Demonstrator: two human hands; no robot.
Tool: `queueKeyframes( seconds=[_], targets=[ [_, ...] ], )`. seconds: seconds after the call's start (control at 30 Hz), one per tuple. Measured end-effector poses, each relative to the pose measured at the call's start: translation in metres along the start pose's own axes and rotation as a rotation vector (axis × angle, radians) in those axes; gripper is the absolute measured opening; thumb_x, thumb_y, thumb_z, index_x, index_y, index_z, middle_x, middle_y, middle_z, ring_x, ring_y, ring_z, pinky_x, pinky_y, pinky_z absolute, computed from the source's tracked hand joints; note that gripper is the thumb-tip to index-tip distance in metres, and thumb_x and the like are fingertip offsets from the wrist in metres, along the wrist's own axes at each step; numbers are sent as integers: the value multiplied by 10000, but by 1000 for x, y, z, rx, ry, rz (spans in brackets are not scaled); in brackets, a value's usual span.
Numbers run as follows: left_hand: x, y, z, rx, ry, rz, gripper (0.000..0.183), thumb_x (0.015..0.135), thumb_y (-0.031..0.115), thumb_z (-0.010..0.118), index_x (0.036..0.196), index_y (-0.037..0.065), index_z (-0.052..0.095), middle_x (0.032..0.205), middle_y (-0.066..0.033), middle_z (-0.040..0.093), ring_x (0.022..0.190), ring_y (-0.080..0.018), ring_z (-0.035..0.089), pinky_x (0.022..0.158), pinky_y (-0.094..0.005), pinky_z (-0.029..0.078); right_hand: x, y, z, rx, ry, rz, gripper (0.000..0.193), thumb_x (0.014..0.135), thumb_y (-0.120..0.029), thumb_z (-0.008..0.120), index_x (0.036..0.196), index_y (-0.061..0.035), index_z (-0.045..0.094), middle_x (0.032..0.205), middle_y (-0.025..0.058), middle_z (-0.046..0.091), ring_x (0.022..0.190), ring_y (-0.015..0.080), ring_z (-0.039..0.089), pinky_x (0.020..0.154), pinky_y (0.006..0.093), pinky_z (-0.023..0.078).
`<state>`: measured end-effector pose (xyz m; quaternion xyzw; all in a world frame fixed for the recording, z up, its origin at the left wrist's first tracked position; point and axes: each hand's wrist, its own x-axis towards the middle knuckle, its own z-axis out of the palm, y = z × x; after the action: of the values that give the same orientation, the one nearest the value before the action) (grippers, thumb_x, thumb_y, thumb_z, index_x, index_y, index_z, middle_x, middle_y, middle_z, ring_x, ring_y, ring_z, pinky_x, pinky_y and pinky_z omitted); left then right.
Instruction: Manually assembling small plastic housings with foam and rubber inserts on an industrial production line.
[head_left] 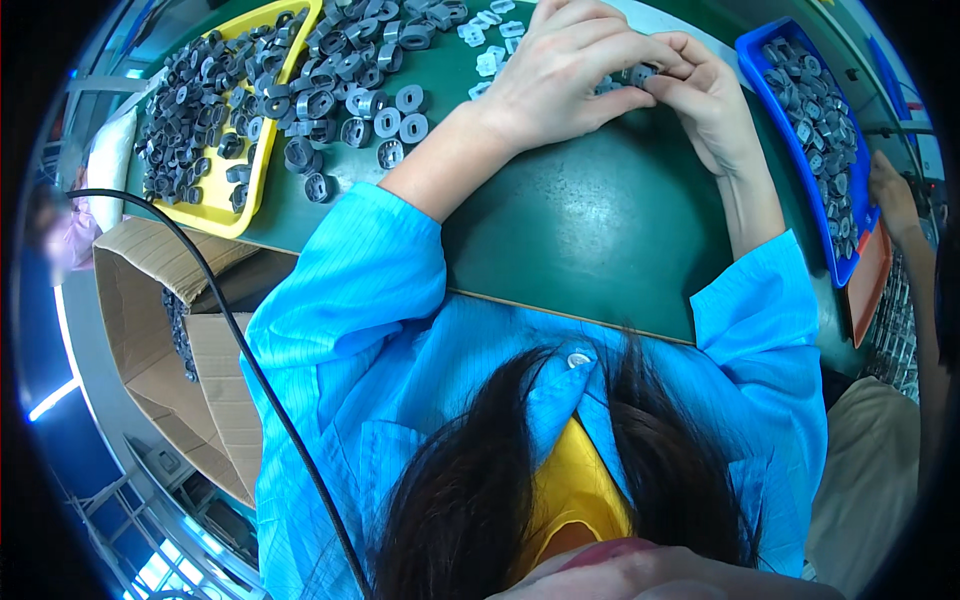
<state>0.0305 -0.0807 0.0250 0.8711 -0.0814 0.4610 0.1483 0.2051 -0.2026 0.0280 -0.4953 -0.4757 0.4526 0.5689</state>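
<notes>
Gray parts (pixel 388 122) — between yellow tray (pixel 262 167), left fingers (pixel 625 48)

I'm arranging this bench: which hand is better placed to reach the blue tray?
Probably the right hand: it is nearer the blue tray than the left hand, though both meet at a small gray part.

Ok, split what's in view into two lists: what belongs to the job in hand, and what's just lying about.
Likely the job:
- small dark part in the grip of the right hand
- loose grey parts
- small pale pieces
- yellow tray
- blue tray

Seemingly lying about:
- black cable
- white bundle
- cardboard box (dark parts inside, so uncertain)
</notes>
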Motion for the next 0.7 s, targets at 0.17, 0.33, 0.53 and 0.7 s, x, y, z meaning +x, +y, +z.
queueKeyframes(
  seconds=[0.17, 0.33, 0.53, 0.7],
  targets=[
    [2, 15, 6, 0, 75, -207, 451, 762, 149, 830, 1183, 98, 676, 1044, -80, 662, 1074, -312, 589, 965, -424, 428, -2, 17, 2, 482, 54, 117, 240, 928, -89, 659, 1162, -36, 649, 1016, 54, 680, 955, 103, 631, 911, 305, 507],
    [8, -23, -51, 102, -270, -319, 367, 730, 43, 753, 1083, 74, 657, 1205, -139, 619, 1220, -369, 535, 1042, -451, 428, 2, 6, -35, 607, -76, 109, 194, 824, -24, 620, 1018, -27, 612, 934, 76, 619, 875, 210, 580, 717, 303, 448],
    [-57, -90, -120, 323, -571, -618, 314, 824, 103, 699, 1137, 74, 684, 1301, -88, 662, 1175, -304, 646, 1043, -394, 493, -19, -26, -137, -704, 658, -190, 210, 882, -121, 691, 1073, -34, 691, 932, 37, 665, 839, 150, 602, 769, 282, 490],
    [-57, -82, -102, 489, -539, -497, 295, 852, 144, 729, 1138, 79, 698, 1164, -78, 721, 1072, -258, 696, 968, -348, 524, -71, -36, -236, -1436, 1006, -2, 395, 823, -280, 757, 1184, -122, 748, 1146, 93, 745, 1024, 237, 710, 935, 359, 535]
  ],
)
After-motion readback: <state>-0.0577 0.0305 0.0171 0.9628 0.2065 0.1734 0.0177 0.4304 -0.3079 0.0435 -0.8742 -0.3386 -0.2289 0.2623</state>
